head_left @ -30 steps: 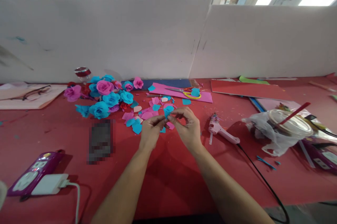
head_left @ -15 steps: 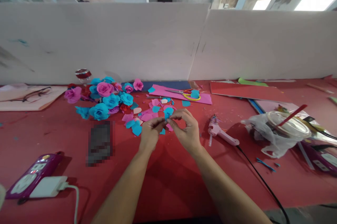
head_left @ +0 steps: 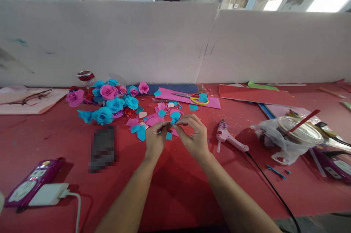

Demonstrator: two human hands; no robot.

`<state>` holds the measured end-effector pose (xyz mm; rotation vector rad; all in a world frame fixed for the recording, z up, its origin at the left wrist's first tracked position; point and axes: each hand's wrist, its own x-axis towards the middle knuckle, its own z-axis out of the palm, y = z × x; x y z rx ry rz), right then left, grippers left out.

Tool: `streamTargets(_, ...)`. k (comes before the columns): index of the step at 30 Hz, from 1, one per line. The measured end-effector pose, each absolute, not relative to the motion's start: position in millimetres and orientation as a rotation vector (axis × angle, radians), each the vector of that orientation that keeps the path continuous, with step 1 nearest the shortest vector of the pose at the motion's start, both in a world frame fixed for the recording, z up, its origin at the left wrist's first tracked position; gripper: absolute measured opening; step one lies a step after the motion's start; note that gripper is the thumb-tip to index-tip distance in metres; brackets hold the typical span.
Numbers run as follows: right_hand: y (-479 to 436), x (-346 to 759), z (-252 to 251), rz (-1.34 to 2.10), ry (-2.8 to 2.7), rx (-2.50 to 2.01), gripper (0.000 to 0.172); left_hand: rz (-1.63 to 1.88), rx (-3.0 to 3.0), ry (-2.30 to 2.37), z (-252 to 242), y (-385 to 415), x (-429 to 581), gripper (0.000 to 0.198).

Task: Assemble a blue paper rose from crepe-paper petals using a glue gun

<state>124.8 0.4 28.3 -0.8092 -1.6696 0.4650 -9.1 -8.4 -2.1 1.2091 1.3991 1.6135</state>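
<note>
Both my hands meet above the red table (head_left: 178,189), pinching one small blue paper petal (head_left: 174,116) between them. My left hand (head_left: 155,140) grips its lower left side with thumb and fingertips. My right hand (head_left: 194,136) curls around the right side, fingers pressed together. Just beyond my fingers lies a scatter of loose pink and blue petals (head_left: 148,121). A heap of finished blue, pink and purple paper roses (head_left: 105,99) sits further back on the left.
A glue gun (head_left: 229,140) with a black cord lies right of my hands. Scissors (head_left: 193,96) rest on a pink sheet at the back. A plastic cup in a bag (head_left: 296,134) stands at the right. A phone (head_left: 103,147) and purple power strip (head_left: 30,185) lie left. White partition behind.
My hands have stayed in place, with small finger shifts around the blue petal. The view has tilted slightly.
</note>
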Motion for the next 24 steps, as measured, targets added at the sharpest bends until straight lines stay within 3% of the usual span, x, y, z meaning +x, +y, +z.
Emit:
streamTargets(20, -8, 117, 23, 0.220, -1.666, -0.862, 0.006, 1.876, 1.575, 1.467, -11, -11, -8, 0.015)
streamTargets(24, -10, 116, 23, 0.263, -1.740, -0.788, 0.013, 1.811, 1.443, 1.433, -13, -11, -9, 0.015)
